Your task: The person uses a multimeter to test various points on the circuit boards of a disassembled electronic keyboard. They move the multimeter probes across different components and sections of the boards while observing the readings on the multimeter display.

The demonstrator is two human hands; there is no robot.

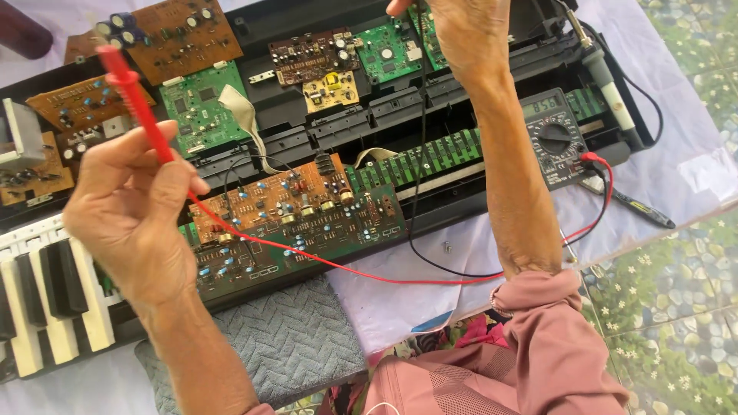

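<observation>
At the left of the frame the left hand (134,207) is closed around the red probe (134,96), tip raised toward the upper left, clear of the boards. At top centre the right hand (465,34) is closed on the black probe lead (420,115) over the small green board (388,54). Good contact is judged to need both tips pressed steadily on single pads, with the multimeter (555,138) at the right kept in view and the red lead (369,273) kept off the brown board (284,196).
</observation>
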